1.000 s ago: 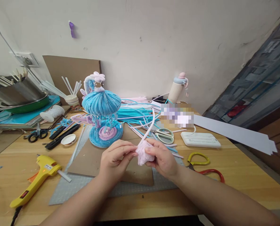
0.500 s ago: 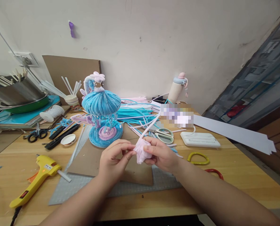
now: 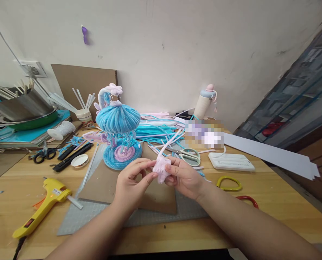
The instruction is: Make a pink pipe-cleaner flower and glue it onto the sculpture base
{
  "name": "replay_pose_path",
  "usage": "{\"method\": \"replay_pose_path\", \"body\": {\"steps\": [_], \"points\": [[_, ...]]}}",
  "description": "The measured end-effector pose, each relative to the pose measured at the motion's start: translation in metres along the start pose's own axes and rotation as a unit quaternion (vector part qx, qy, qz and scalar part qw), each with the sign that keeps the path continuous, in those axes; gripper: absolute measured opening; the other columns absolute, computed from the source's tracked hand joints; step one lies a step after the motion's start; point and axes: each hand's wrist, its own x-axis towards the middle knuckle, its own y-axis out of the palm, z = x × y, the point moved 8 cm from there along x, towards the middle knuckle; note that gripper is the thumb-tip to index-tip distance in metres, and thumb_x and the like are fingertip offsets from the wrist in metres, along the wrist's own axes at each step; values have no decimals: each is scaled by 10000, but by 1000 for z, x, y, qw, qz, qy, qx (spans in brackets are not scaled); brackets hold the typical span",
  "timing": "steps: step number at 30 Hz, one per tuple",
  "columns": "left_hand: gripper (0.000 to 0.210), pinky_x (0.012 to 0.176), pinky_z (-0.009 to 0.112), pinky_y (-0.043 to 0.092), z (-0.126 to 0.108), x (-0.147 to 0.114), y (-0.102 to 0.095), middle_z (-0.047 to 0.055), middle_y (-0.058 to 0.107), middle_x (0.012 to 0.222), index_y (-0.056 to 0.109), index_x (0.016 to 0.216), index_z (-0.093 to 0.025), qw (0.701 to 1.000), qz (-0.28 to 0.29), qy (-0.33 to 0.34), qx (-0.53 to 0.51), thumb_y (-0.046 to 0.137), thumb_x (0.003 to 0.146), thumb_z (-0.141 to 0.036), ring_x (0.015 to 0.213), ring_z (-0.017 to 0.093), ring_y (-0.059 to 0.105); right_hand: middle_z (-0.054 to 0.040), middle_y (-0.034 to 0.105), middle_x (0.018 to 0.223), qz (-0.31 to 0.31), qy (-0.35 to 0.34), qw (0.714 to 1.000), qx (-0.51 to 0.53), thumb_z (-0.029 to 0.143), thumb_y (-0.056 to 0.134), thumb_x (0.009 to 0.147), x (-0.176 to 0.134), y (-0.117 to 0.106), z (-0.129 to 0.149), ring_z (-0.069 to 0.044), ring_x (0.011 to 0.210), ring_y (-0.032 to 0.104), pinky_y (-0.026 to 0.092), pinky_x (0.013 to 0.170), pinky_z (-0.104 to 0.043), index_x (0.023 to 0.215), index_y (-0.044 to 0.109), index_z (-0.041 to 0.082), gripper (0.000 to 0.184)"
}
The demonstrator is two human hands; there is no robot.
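Between my hands is a small pale pink flower of fuzzy pipe cleaner, its stem end pointing up and away from me. My right hand grips its right side with thumb and fingers. At its left edge, the thumb and forefinger of my left hand pinch the petals. Both hands are above a brown cardboard sheet on a grey cutting mat. Behind my left hand stands a blue and pink jellyfish-shaped pipe cleaner piece on a round coiled base.
A yellow glue gun lies at left, near black-handled scissors and a paper cup of glue sticks. Blue pipe cleaners are heaped behind. At right are pale-handled scissors, a white power bank and yellow-handled pliers.
The flower has turned slightly in my fingers, so its petals show more and its stem leans differently. Both hands keep their hold. The whole view has shifted a little.
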Motion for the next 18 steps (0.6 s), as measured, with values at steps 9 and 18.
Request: {"method": "replay_pose_path", "body": {"steps": [9, 18], "points": [[153, 652, 231, 513, 31, 1, 10, 50, 699, 878, 801, 874, -259, 972, 28, -160, -170, 793, 724, -231, 814, 163, 644, 40, 513, 616, -33, -50, 996, -68, 396, 834, 684, 1, -7, 7, -47, 478, 323, 151, 466, -234, 810, 665, 153, 322], [241, 604, 247, 511, 15, 2, 5, 72, 695, 920, 779, 1014, -282, 998, 16, -56, -25, 737, 781, -240, 786, 165, 637, 31, 497, 617, -51, -53, 993, -91, 433, 833, 667, -1, -8, 10, -61, 510, 301, 163, 477, -233, 781, 666, 153, 346]]}}
